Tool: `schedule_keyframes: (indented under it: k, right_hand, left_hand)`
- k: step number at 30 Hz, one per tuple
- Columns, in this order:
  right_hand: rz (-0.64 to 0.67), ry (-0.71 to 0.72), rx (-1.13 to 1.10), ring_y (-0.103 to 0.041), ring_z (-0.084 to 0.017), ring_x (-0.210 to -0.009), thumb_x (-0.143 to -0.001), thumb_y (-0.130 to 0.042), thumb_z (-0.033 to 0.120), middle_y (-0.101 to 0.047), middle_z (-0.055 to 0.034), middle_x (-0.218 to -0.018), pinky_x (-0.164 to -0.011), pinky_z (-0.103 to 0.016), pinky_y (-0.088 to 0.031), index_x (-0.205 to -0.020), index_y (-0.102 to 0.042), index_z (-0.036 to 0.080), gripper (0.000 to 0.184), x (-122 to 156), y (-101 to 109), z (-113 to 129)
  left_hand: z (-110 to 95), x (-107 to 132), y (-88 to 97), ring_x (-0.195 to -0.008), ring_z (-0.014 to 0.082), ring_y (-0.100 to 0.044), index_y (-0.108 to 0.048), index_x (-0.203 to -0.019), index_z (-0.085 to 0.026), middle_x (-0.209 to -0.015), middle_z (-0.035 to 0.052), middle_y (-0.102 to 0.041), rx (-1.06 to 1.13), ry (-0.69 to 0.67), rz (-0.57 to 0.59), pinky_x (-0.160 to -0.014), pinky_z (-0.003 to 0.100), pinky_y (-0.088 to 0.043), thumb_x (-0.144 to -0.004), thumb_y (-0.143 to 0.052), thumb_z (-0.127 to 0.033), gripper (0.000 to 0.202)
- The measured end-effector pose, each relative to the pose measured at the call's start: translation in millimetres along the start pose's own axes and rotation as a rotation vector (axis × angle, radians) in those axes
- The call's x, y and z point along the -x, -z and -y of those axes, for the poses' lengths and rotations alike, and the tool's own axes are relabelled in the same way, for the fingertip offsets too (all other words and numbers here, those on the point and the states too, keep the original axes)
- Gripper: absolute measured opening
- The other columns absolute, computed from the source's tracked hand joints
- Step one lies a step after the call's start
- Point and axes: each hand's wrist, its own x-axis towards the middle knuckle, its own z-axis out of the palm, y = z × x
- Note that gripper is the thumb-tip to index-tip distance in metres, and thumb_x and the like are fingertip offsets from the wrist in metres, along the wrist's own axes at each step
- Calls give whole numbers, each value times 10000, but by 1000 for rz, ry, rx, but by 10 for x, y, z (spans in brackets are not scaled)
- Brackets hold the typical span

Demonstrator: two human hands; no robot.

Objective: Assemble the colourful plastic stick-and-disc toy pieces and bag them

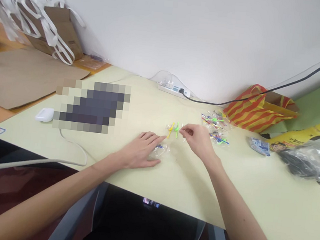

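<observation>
My left hand [140, 150] lies on the tabletop with its fingers stretched out. Under and beside its fingers is a small clear plastic bag [160, 150] with something blue in it. Just beyond the fingertips are a small yellow plastic piece [171, 129] and a green one [176, 129], side by side on the table. My right hand [198, 139] is closed in a pinch right of the green piece; what its fingertips hold, if anything, is too small to make out. Behind it are clear packets [214, 120] of small colourful plastic pieces.
A white power strip [173, 88] with a black cable stands against the wall. On the right are a striped bag [259, 108], a yellow bottle [299, 138] and plastic-wrapped black items [302, 163]. A blurred-out dark object [95, 107] and white earbud case [45, 114] lie left.
</observation>
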Motion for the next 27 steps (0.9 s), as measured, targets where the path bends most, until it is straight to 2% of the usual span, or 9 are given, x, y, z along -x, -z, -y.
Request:
schedule_keyframes:
  k: [4, 7, 10, 13, 16, 18, 22, 24, 27]
  right_hand:
    - [-15, 120, 373, -573, -328, -1114, -951, -677, 320, -750, -147, -1067, -938, -446, -387, -1119, -766, 165, 245, -303, -168, 12]
    - [68, 155, 505, -490, -362, -1200, -929, -713, 318, -703, -190, -1146, -967, -483, -347, -1103, -774, 140, 256, -482, -366, 50]
    - [130, 185, 476, -476, -356, -1192, -900, -742, 279, -691, -182, -1153, -962, -483, -339, -1072, -781, 149, 220, -605, -494, 67]
    - [94, 254, 308, -499, -327, -1182, -901, -731, 237, -696, -148, -1167, -989, -472, -353, -1069, -767, 182, 181, -656, -507, 66]
    - [-6, 329, -14, -548, -279, -1202, -911, -703, 231, -672, -124, -1250, -1013, -427, -413, -1092, -726, 195, 186, -593, -398, 58]
    - [-16, 315, -282, -608, -240, -1158, -929, -668, 278, -633, -114, -1319, -934, -363, -489, -1115, -693, 197, 205, -472, -269, 43]
    - [247, 179, -584, -695, -177, -804, -918, -668, 375, -704, -73, -1078, -731, -318, -549, -1174, -658, 191, 316, -94, 50, -35]
    - [338, 112, -567, -678, -166, -705, -904, -684, 387, -715, -66, -961, -626, -300, -531, -1176, -679, 188, 337, 112, 203, -92]
    - [425, -6, -515, -666, -153, -637, -864, -724, 348, -719, -65, -979, -519, -275, -487, -1214, -650, 220, 380, 360, 384, -164]
  left_hand:
    - [2, 2, 0, -1311, 344, -482, -324, -1559, -182, -1434, 146, -550, -3, 0, 1, -1113, 494, -370, -933, -595, -546, 773]
    - [-6, 1, 6, -1315, 339, -479, -311, -1564, -172, -1442, 142, -547, -5, -5, 6, -1118, 495, -367, -931, -597, -541, 787]
    - [-15, 2, 11, -1329, 342, -470, -314, -1560, -168, -1437, 144, -547, -5, -7, 9, -1121, 497, -364, -927, -599, -542, 788]
    - [-14, 5, 9, -1341, 349, -462, -310, -1560, -169, -1445, 149, -538, -4, -5, 9, -1130, 502, -356, -918, -603, -553, 803]
    - [-7, 9, 4, -1358, 359, -450, -296, -1567, -167, -1468, 156, -520, -6, -6, 9, -1140, 507, -350, -907, -610, -566, 833]
    - [-2, 11, 1, -1365, 363, -446, -283, -1575, -169, -1476, 160, -512, -6, -8, 4, -1140, 511, -353, -898, -619, -565, 854]
    - [2, 13, -3, -1347, 360, -464, -266, -1588, -183, -1465, 158, -518, -2, -5, -3, -1134, 513, -364, -895, -620, -552, 861]
    - [3, 11, 1, -1339, 356, -469, -258, -1593, -186, -1458, 157, -523, 2, -5, -5, -1142, 510, -357, -903, -607, -550, 854]
    - [2, 6, 12, -1335, 349, -469, -248, -1595, -178, -1448, 158, -529, 6, -6, 3, -1152, 500, -348, -911, -598, -549, 854]
